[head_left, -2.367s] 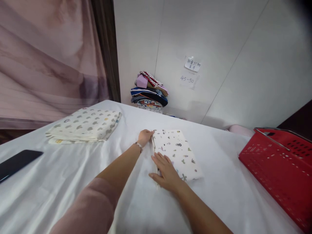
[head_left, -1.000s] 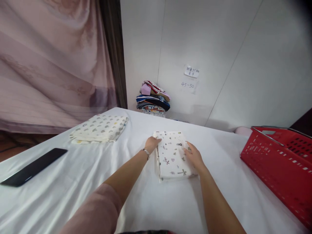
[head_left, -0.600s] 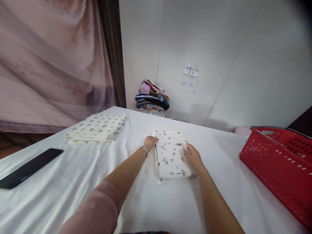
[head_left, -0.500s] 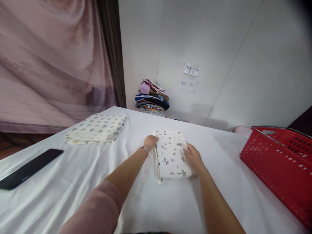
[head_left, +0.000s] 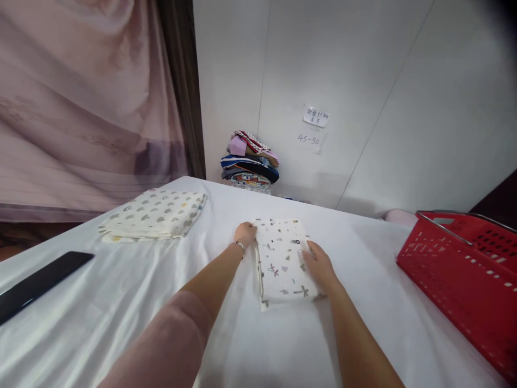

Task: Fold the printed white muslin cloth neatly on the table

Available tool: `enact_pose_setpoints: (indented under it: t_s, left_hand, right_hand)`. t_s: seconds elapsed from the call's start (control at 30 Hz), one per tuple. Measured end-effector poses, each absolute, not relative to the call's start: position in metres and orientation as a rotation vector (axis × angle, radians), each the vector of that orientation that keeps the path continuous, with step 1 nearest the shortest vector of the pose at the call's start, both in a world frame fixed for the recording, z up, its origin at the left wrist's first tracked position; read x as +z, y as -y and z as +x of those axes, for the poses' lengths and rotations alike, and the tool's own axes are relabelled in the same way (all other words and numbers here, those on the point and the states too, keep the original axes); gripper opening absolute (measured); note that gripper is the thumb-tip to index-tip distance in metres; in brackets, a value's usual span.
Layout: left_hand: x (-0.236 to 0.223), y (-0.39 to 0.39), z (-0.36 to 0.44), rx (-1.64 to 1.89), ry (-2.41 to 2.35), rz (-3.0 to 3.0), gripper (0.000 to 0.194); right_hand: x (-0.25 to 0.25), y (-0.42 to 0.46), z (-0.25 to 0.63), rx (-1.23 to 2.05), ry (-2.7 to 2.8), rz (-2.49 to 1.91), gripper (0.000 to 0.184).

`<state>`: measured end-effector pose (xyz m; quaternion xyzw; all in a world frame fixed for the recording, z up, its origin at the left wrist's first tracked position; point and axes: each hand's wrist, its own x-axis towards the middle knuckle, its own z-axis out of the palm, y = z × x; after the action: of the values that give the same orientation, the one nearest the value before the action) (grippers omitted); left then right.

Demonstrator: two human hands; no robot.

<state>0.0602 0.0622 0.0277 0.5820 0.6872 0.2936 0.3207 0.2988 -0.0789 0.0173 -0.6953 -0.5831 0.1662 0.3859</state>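
Note:
A folded white cloth [head_left: 283,264] with small printed plants and figures lies on the white-covered table [head_left: 226,345] in front of me. My left hand [head_left: 244,234] is closed on its far left edge, thumb side against the fabric; the other fingertips are hidden. At the opposite edge, my right hand [head_left: 320,265] grips the cloth with the thumb over the top, and its remaining fingers are mostly out of sight. Farther left rests a second folded cloth [head_left: 155,214], cream with grey cloud-like shapes, touched by neither hand.
A red plastic basket [head_left: 460,280] with a metal handle stands at the right. A black phone-like slab [head_left: 44,280] lies at the left. Beyond the table's far edge rises a pile of folded fabrics [head_left: 250,161] against the wall. A pink curtain [head_left: 89,108] hangs at left.
My right hand has gone from the cloth's near left edge to its right edge. My left hand stays at the left edge. Over the last half second only the view has shifted slightly.

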Motion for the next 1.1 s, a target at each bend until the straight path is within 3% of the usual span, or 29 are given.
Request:
enact_pose_setpoints:
  t_s: [0.43,0.57,0.67,0.87,1.1]
  left_hand:
    - [0.035,-0.053,0.046,0.958,-1.829,1.572,0.032]
    - [0.029,-0.015,0.053,1.072,-1.511,2.084,0.034]
    - [0.019,0.010,0.054,0.827,-1.210,2.362,0.038]
    - [0.011,0.022,0.051,0.699,-1.152,2.321,0.040]
    - [0.013,0.039,0.049,0.979,-1.389,2.139,0.043]
  right_hand:
    - [0.036,0.085,0.283,0.212,1.685,-1.796,0.050]
    - [0.039,0.084,0.280,0.084,1.770,-1.824,0.048]
    - [0.034,0.084,0.278,0.018,1.864,-1.910,0.049]
    - [0.016,0.084,0.271,0.167,2.016,-2.122,0.046]
    - [0.022,0.095,0.295,0.132,1.826,-2.111,0.048]
